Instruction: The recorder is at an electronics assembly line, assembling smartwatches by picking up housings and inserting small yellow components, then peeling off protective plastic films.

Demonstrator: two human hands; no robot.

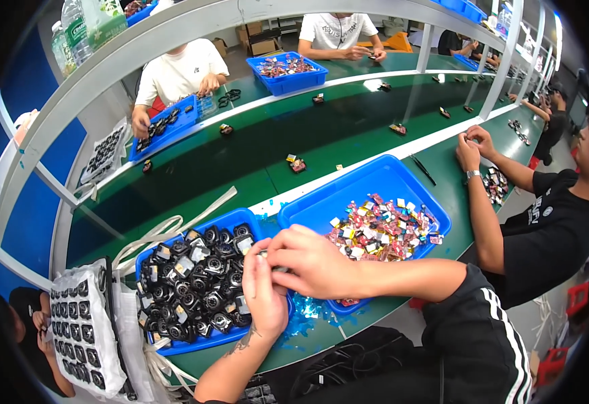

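Observation:
My left hand (pixel 265 300) and my right hand (pixel 313 264) meet above the gap between two blue trays. Both have their fingers closed together around a small thing, mostly hidden by the fingers, whose kind I cannot make out. Beneath and left of them, a blue tray (pixel 246 217) is heaped with black camera-like modules (pixel 208 286), each with a round lens-like face. On the right, under my right wrist, a larger blue tray (pixel 311 205) holds a pile of small parts (pixel 382 227) in red, white and yellow wrapping.
White straps (pixel 190 223) lie behind the left tray. A stacked white tray of black modules (pixel 82 330) stands at far left. Black tweezers (pixel 423 170) rest near the right tray. Small assemblies (pixel 297 163) sit along the green belt. Co-workers (pixel 181 74) sit opposite and at right.

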